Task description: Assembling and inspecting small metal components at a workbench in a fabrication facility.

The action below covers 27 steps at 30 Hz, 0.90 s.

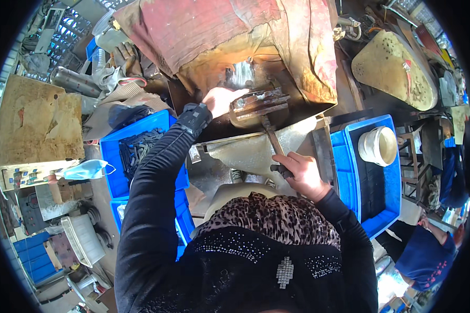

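My left hand (220,100) reaches to the left side of a rusty metal fixture (259,104), one finger stretched out towards its upper edge. Its other fingers are partly hidden. From the fixture a flat metal bar (272,138) slopes down towards me. At the lower end of that bar is my right hand (304,175), its fingers closed around a small dark piece (281,170); they also seem to touch the bar. Behind the fixture, a bright, silvery patch (240,74) shows beneath a stained reddish cloth cover (209,34).
On my left, a blue bin (109,161) holds many dark pieces. A blue tub (346,175) with a white bucket (377,146) stands to my right. A worn box (39,120) with a face mask (86,170) is far left. Another person (425,255) is at the lower right.
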Each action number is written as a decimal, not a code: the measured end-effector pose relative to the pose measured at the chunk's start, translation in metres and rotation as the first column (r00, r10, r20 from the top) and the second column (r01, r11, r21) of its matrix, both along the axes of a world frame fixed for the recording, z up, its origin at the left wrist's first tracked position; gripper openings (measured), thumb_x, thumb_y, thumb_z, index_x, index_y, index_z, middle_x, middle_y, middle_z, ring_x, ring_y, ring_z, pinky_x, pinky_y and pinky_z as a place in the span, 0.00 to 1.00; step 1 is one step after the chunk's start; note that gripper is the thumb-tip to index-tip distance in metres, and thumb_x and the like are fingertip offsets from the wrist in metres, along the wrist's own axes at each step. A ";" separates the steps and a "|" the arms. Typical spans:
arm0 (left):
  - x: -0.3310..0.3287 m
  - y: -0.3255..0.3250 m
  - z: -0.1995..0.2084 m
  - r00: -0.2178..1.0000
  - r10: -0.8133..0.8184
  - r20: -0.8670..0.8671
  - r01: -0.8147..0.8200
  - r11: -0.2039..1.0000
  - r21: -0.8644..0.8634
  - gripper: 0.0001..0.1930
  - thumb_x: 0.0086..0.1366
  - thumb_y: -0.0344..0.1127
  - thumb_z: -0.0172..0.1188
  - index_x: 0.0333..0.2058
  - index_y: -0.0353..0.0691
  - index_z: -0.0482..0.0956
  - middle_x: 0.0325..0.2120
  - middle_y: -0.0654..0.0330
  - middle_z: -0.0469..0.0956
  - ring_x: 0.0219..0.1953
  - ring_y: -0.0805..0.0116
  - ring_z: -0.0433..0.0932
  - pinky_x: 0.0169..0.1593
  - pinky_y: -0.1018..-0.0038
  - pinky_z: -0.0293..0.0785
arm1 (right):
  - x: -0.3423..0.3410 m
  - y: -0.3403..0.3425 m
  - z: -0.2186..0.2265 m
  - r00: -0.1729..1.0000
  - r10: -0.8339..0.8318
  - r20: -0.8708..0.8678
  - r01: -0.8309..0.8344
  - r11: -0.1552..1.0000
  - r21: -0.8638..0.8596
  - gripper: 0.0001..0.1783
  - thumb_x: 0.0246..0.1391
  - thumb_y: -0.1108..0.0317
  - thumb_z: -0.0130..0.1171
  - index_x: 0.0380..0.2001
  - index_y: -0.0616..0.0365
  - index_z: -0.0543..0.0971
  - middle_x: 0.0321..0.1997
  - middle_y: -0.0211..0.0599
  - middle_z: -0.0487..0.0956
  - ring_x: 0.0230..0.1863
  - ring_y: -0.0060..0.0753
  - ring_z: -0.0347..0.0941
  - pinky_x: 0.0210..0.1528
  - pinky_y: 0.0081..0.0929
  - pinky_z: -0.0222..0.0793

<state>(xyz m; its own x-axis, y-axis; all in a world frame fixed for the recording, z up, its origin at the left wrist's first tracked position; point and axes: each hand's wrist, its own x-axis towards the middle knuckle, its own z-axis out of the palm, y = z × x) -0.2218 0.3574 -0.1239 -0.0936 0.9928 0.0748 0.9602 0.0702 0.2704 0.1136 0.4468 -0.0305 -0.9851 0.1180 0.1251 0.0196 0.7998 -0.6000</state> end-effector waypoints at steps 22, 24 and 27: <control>-0.010 -0.005 -0.040 0.989 0.001 0.148 -0.012 0.997 0.075 0.23 0.49 0.21 0.51 0.46 0.41 0.76 0.26 0.47 0.78 0.30 0.46 0.78 0.35 0.60 0.74 | -0.001 -0.012 0.002 0.996 -0.046 -0.077 0.045 0.999 -0.017 0.29 0.32 0.80 0.61 0.45 0.55 0.78 0.29 0.40 0.75 0.28 0.47 0.75 0.30 0.36 0.72; -0.007 -0.004 -0.032 0.996 -0.019 0.082 0.015 0.999 0.050 0.23 0.49 0.21 0.52 0.47 0.42 0.76 0.26 0.47 0.78 0.31 0.46 0.78 0.34 0.60 0.74 | 0.000 -0.012 -0.002 0.996 -0.065 -0.065 0.064 0.998 -0.006 0.28 0.33 0.79 0.62 0.45 0.54 0.78 0.29 0.40 0.75 0.29 0.47 0.75 0.31 0.36 0.72; -0.018 -0.002 -0.029 0.989 -0.108 0.100 0.096 0.988 0.124 0.26 0.47 0.19 0.51 0.48 0.42 0.74 0.24 0.47 0.76 0.28 0.47 0.77 0.33 0.61 0.73 | -0.001 -0.011 -0.004 0.996 -0.070 -0.049 0.070 0.998 0.001 0.28 0.34 0.76 0.63 0.45 0.53 0.77 0.30 0.39 0.75 0.29 0.47 0.75 0.31 0.36 0.73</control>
<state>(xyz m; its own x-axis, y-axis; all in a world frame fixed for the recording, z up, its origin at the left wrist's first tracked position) -0.2395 0.3557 -0.1530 -0.0062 0.9822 0.1878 0.9262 -0.0652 0.3713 0.1128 0.4357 -0.0346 -0.9671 0.1860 0.1734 0.0461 0.7988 -0.5998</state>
